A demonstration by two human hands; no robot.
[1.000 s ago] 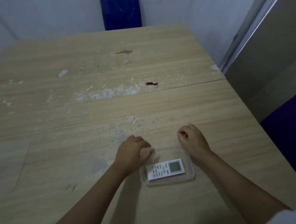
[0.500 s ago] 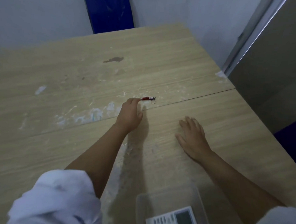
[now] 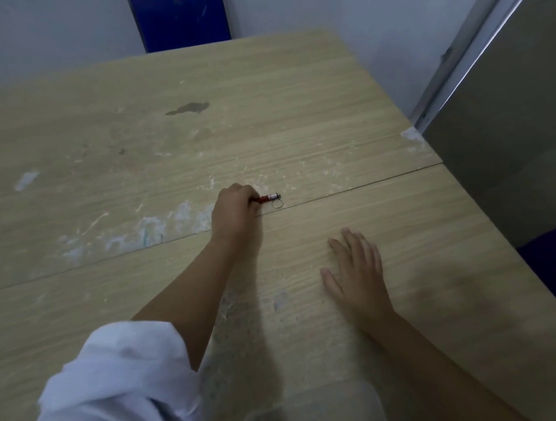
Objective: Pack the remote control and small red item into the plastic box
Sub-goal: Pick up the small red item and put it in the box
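Note:
The small red item is a thin red tube with a metal key ring at its right end, lying by the seam across the wooden table. My left hand is stretched out to it with the fingers closed around its left end. My right hand lies flat on the table, palm down, fingers spread, holding nothing. The clear plastic box shows only its far rim at the bottom edge of the view. The remote control is out of view.
A blue panel stands against the white wall behind the table's far edge. A grey partition runs along the right side of the table. White scuffs and a dark stain mark the tabletop.
My left hand left the box, reached forward to the red item and has closed its fingers on it. My right hand moved off the box and lies flat. The view tilted forward, hiding the remote.

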